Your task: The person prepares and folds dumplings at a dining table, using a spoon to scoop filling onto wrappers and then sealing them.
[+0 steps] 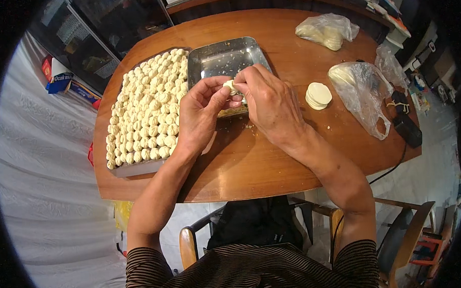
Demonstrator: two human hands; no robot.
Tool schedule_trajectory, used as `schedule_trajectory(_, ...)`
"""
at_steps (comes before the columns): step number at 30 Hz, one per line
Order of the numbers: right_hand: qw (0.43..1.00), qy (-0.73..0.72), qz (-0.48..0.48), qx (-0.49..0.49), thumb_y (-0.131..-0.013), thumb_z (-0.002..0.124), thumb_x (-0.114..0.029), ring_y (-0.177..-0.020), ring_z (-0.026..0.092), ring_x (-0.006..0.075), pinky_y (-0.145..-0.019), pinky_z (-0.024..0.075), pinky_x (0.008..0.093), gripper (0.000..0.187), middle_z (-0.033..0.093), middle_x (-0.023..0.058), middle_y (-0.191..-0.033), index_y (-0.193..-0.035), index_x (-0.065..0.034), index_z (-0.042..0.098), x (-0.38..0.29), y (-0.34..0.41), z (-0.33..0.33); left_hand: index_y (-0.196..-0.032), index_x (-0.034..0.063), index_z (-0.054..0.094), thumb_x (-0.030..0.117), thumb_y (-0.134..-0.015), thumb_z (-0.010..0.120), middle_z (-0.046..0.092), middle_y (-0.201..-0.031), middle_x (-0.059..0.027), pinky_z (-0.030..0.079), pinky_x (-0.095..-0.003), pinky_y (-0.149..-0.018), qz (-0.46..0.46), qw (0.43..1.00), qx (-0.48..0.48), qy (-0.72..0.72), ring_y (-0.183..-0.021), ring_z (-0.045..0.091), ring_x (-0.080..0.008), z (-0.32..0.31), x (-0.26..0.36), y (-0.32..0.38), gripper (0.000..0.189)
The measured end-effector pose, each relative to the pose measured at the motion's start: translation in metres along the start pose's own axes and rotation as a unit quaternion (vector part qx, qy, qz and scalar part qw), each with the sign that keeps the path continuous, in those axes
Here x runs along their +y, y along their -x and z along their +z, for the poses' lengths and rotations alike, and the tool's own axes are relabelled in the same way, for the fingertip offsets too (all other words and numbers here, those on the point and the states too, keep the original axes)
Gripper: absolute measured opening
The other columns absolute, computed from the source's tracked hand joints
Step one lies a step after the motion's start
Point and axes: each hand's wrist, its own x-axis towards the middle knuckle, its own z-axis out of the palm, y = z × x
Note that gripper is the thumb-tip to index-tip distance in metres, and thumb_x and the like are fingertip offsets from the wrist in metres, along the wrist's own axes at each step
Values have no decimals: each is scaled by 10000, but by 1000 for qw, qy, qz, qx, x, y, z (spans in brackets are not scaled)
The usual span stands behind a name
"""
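Between the fingers of my left hand [204,110] and my right hand [274,102] is a small pale dough bun [230,87]. The left thumb and fingers support it from the side, while the right fingertips pinch its upper edge. Both hands hover over the near part of a rectangular metal pan [214,55], which has crumbs of filling stuck to its floor. To the left, a tray [140,169] carries tight rows of pleated dough buns [149,105]. A short stack of round dough wrappers [318,96] lies on the table right of my right hand.
On the wooden table [231,174], a plastic bag with dough wrappers [360,86] lies at the right and another wrapped bag [327,30] at the far right. A black adapter [407,130] with a cable sits by the right edge. Wooden chairs [405,237] stand near me.
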Motion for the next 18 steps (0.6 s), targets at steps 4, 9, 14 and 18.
schedule_trajectory(4, 999, -13, -8, 41, -934, 665, -39, -790, 725, 368, -623, 597, 448, 152, 665, 152, -942, -1070, -31, 597, -2, -2, 3, -1245, -63, 647, 84, -1072, 597, 722, -1140, -121, 616, -279, -876, -4, 1000, -1, -8, -955, 717, -152, -2, 1, -1, 233)
schedule_trajectory(9, 999, 5, -17, 27, -932, 665, -35, -780, 725, 366, -624, 603, 451, 143, 663, 143, -933, -1071, -47, 635, -2, -1, 1, -1257, -61, 658, 96, -1076, 592, 726, -1136, -115, 617, -273, -872, -5, 1000, -5, -20, -956, 721, -146, -3, 2, -1, 248)
schedule_trajectory(14, 1000, -8, -11, 22, -932, 668, -37, -779, 723, 373, -619, 593, 460, 86, 657, 151, -923, -1008, -24, 630, 0, -1, 2, -1286, -57, 657, 95, -1065, 613, 727, -1138, -106, 604, -271, -897, -22, 1000, 1, -10, -970, 714, -139, 0, 6, 0, 271)
schedule_trajectory(18, 1000, -5, 4, 25, -937, 669, -49, -784, 718, 381, -633, 587, 467, 82, 659, 166, -927, -983, -7, 616, 1, -1, 3, -1339, -53, 630, 27, -1018, 664, 724, -1146, -102, 592, -268, -921, -20, 999, -5, -42, -989, 705, -134, 0, 6, -1, 333)
